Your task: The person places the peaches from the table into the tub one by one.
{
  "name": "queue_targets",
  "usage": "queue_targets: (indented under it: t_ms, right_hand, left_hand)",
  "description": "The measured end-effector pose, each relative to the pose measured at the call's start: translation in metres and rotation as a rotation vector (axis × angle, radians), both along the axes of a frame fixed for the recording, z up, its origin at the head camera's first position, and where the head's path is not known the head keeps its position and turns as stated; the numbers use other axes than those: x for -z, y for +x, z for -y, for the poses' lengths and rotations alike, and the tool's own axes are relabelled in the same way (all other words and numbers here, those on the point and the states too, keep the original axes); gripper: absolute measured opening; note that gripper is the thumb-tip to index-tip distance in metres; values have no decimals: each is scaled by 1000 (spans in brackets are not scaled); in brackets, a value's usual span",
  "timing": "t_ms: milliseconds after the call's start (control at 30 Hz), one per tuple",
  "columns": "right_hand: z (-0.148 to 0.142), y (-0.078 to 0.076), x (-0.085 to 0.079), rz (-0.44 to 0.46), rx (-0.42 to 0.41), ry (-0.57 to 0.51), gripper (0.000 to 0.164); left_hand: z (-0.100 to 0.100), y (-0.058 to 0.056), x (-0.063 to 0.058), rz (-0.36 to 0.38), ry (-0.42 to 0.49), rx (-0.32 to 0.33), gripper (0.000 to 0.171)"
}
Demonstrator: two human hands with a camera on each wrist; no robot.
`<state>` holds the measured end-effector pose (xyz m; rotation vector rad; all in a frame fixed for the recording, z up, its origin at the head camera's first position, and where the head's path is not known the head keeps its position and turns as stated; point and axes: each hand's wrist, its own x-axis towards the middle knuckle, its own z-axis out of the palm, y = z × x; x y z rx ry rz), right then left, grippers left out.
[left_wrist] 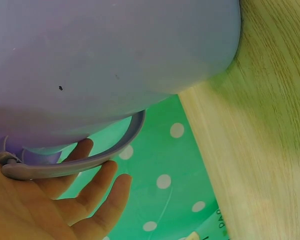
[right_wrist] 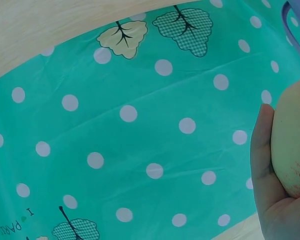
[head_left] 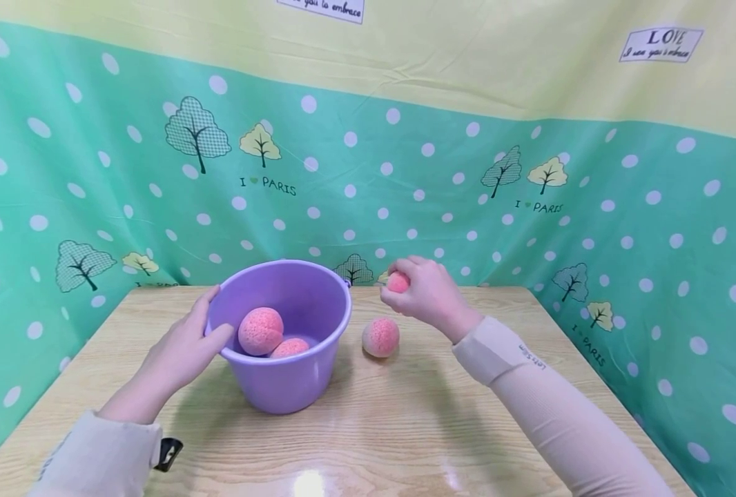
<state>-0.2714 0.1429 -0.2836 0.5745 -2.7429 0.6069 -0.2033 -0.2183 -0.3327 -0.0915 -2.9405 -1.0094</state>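
Note:
A purple bucket (head_left: 284, 390) stands on the table at left of centre, two pink-and-pale peaches (head_left: 260, 331) inside it. My left hand (head_left: 178, 352) holds its left rim, thumb over the inner side and fingers outside. In the left wrist view the bucket's curved handle (left_wrist: 92, 162) crosses over those fingers. To the right of the bucket my right hand (head_left: 430, 293) grips another peach (head_left: 398, 282), raised over the far part of the table. The right wrist view shows this peach's pale side (right_wrist: 292, 135) against the hand. One more peach (head_left: 382, 337) lies on the table below the right hand.
The light wood-grain table (head_left: 368, 442) ends at a green dotted cloth (head_left: 368, 186) that hangs behind it and along both sides. A small black object (head_left: 168, 454) sits by the left sleeve cuff.

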Motion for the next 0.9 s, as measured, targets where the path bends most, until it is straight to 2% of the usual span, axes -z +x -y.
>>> queue_targets:
  t_ms: [433, 767, 900]
  right_hand:
    - [9, 4, -10, -43, -35, -14, 21]
    - [19, 11, -13, -36, -54, -12, 27]
    - [23, 13, -15, -44, -75, -18, 25]
  left_hand:
    - [1, -1, 1, -5, -3, -1, 80]
    - [1, -1, 1, -14, -6, 0, 79]
    - [1, -1, 1, -14, -5, 2, 79]
